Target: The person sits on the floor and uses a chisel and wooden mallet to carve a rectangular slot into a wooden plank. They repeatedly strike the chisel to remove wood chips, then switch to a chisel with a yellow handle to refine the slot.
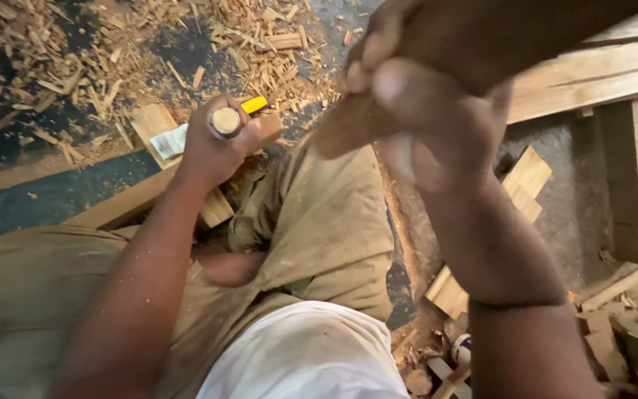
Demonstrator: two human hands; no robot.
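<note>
My left hand (212, 144) is closed around the round wooden handle (224, 122) of a tool, seen end-on, held over a wooden block (158, 127) on the floor. My right hand (415, 111) is raised close to the camera, gripping the dark wooden handle (496, 37) of another tool; its head lies outside the view. I sit on the floor with my legs in khaki trousers (319, 222) bent beneath my arms. A yellow object (254, 104) peeks out just past my left hand.
Wood chips and shavings (75, 66) cover the floor at the upper left. Wooden planks (599, 74) and a thick beam (633, 177) lie at the right. Small offcuts (527, 181) and bits of scrap (452, 355) sit beside my right knee.
</note>
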